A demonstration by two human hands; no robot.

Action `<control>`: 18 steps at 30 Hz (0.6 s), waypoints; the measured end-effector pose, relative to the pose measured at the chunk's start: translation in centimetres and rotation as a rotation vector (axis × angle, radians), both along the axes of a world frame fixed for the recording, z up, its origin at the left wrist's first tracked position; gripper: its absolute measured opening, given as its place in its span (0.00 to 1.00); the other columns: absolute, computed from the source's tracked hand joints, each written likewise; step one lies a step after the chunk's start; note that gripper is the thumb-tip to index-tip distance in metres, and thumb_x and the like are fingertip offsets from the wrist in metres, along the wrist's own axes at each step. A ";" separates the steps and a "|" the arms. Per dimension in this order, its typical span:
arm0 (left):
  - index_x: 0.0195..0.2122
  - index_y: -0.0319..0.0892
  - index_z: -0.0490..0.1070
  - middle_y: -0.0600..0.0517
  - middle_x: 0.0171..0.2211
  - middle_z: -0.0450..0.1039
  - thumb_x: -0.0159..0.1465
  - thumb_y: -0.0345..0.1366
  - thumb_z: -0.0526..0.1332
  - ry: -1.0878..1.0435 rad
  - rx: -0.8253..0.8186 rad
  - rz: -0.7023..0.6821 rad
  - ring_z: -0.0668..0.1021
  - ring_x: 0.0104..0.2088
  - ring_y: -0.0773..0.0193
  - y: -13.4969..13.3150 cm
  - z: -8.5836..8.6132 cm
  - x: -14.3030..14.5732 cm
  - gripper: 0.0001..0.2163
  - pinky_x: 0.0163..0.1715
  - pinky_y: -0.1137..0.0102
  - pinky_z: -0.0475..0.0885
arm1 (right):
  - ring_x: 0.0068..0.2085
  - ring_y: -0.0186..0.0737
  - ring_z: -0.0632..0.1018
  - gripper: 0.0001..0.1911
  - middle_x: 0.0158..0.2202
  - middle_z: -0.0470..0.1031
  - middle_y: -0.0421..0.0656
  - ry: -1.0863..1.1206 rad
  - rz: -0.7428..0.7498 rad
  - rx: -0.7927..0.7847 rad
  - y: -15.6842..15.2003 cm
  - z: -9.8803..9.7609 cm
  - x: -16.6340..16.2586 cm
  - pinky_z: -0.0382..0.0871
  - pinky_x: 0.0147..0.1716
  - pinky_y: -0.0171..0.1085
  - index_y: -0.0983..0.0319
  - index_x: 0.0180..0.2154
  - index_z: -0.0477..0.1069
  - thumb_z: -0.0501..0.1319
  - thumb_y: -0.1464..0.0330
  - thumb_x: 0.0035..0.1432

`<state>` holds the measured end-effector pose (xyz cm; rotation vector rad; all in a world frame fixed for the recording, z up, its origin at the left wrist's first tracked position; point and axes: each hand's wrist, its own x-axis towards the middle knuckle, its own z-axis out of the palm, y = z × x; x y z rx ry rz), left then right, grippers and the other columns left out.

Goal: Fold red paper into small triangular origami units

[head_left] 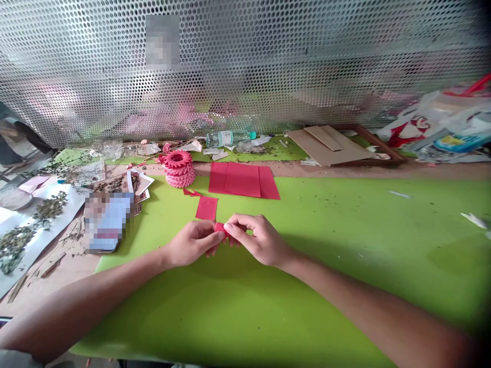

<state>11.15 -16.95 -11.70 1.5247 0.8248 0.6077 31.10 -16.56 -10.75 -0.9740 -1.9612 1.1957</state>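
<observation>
My left hand [194, 243] and my right hand [257, 239] meet above a green cutting mat [307, 286]. Between their fingertips they pinch a small folded piece of red paper [220, 227], mostly hidden by my fingers. Just beyond my hands, a red paper rectangle [206, 208] lies flat on the mat. Farther back lies a larger creased red sheet [242, 180]. To its left stands a round stack of folded pink-red paper units [179, 171], with a small red scrap [191, 192] near its base.
A perforated metal screen [245, 61] rises behind the bench. Along its foot lie a plastic water bottle [229, 138], cardboard sheets [326, 145] and paper scraps. Plastic bags [441, 122] are heaped at the right. Dried leaves on white paper [26, 240] and photo prints [140, 184] lie at the left.
</observation>
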 end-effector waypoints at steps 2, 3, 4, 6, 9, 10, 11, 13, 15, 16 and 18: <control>0.33 0.36 0.70 0.56 0.20 0.65 0.66 0.52 0.57 -0.023 -0.016 0.006 0.68 0.21 0.71 0.0 -0.2 0.0 0.21 0.23 0.75 0.64 | 0.24 0.36 0.74 0.16 0.24 0.75 0.41 -0.021 0.003 0.010 0.0 0.0 0.1 0.66 0.24 0.34 0.63 0.30 0.73 0.56 0.61 0.66; 0.32 0.36 0.70 0.56 0.20 0.65 0.65 0.52 0.58 -0.034 -0.025 0.011 0.68 0.21 0.71 0.0 -0.3 0.0 0.21 0.23 0.75 0.64 | 0.24 0.36 0.74 0.16 0.23 0.75 0.41 -0.032 0.005 0.017 0.0 0.0 0.1 0.65 0.23 0.34 0.63 0.30 0.73 0.56 0.61 0.66; 0.31 0.36 0.70 0.56 0.20 0.65 0.65 0.53 0.59 -0.040 -0.031 0.018 0.68 0.21 0.71 0.0 -0.4 0.0 0.21 0.23 0.75 0.64 | 0.23 0.35 0.73 0.16 0.23 0.75 0.41 -0.043 0.007 0.025 0.0 0.0 0.1 0.64 0.23 0.34 0.63 0.30 0.73 0.56 0.61 0.66; 0.30 0.36 0.70 0.55 0.20 0.66 0.64 0.53 0.59 -0.038 -0.034 0.032 0.69 0.21 0.71 0.0 -0.4 0.0 0.21 0.23 0.75 0.65 | 0.22 0.35 0.72 0.16 0.22 0.75 0.41 -0.055 0.004 0.042 -0.1 0.1 0.1 0.63 0.22 0.34 0.63 0.29 0.73 0.56 0.61 0.66; 0.32 0.36 0.72 0.53 0.23 0.70 0.64 0.54 0.59 -0.044 -0.044 0.052 0.71 0.23 0.70 0.0 -0.2 0.1 0.22 0.25 0.75 0.68 | 0.23 0.35 0.73 0.16 0.23 0.75 0.41 -0.042 -0.009 0.057 -0.1 0.3 0.1 0.64 0.22 0.34 0.63 0.30 0.73 0.55 0.61 0.66; 0.33 0.35 0.73 0.52 0.25 0.72 0.64 0.54 0.59 -0.049 -0.052 0.065 0.73 0.24 0.70 0.1 -0.2 0.1 0.22 0.26 0.74 0.69 | 0.23 0.35 0.73 0.16 0.23 0.75 0.41 -0.036 -0.019 0.061 -0.1 0.3 0.2 0.64 0.22 0.34 0.63 0.31 0.73 0.55 0.60 0.66; 0.34 0.35 0.73 0.50 0.26 0.73 0.63 0.55 0.59 -0.050 -0.062 0.080 0.74 0.24 0.69 0.1 -0.2 0.1 0.23 0.26 0.74 0.70 | 0.24 0.35 0.73 0.16 0.23 0.75 0.41 -0.035 -0.031 0.066 0.0 0.3 0.2 0.64 0.23 0.34 0.63 0.31 0.73 0.55 0.60 0.66; 0.35 0.35 0.74 0.48 0.27 0.76 0.62 0.57 0.59 -0.033 -0.076 0.110 0.75 0.23 0.68 0.3 -0.2 0.1 0.25 0.25 0.73 0.72 | 0.23 0.36 0.73 0.17 0.22 0.74 0.41 -0.054 -0.050 0.073 0.2 0.3 0.3 0.64 0.23 0.34 0.63 0.30 0.72 0.56 0.60 0.66; 0.36 0.34 0.74 0.46 0.29 0.78 0.61 0.59 0.59 0.003 -0.086 0.130 0.77 0.22 0.67 0.4 -0.3 0.0 0.27 0.24 0.73 0.72 | 0.22 0.35 0.73 0.17 0.21 0.74 0.41 -0.090 -0.057 0.076 0.5 0.2 0.5 0.63 0.22 0.34 0.63 0.28 0.72 0.56 0.60 0.65; 0.36 0.34 0.75 0.45 0.29 0.78 0.60 0.60 0.60 0.026 -0.090 0.131 0.77 0.22 0.68 0.5 -0.3 -0.1 0.28 0.23 0.74 0.72 | 0.22 0.35 0.72 0.17 0.21 0.74 0.41 -0.108 -0.056 0.076 0.6 0.1 0.5 0.62 0.21 0.34 0.63 0.28 0.72 0.56 0.60 0.65; 0.37 0.34 0.75 0.44 0.31 0.80 0.59 0.60 0.60 0.073 -0.102 0.117 0.76 0.20 0.69 0.6 -0.1 -0.3 0.28 0.21 0.75 0.71 | 0.21 0.34 0.71 0.17 0.21 0.74 0.41 -0.139 -0.050 0.073 0.7 0.0 0.6 0.60 0.20 0.34 0.63 0.28 0.73 0.56 0.60 0.65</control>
